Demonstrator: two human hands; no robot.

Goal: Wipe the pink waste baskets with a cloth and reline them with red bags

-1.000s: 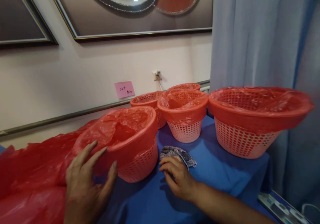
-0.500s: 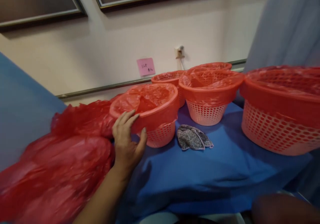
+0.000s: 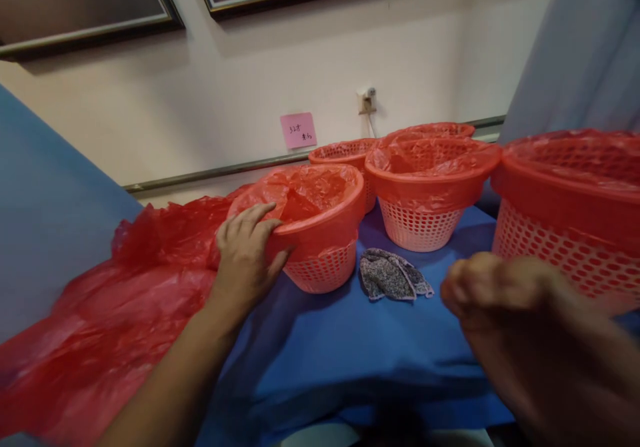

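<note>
My left hand (image 3: 245, 254) reaches to the near left side of a red plastic basket (image 3: 323, 267) with a red bag lining it. Its fingers are spread, with the fingertips at the rim and nothing gripped. My right hand (image 3: 505, 300) is raised at the lower right, over the front of the table, blurred and with fingers that look bent; whether anything is in it cannot be made out. Between the hands, a crumpled grey speckled cloth (image 3: 393, 275) lies on the blue table cover (image 3: 370, 347).
Another lined basket (image 3: 425, 224) stands right of the centre, and a larger one (image 3: 555, 240) at the right edge. More baskets (image 3: 345, 150) stand behind. Red plastic bags (image 3: 135, 307) heap up at the left. A pink note (image 3: 299, 130) and a socket (image 3: 367, 102) are on the wall.
My right hand has risen into view from the lower right corner. My left hand stays at the basket rim, shifted slightly left. The view has turned a little; the baskets and cloth appear unmoved.
</note>
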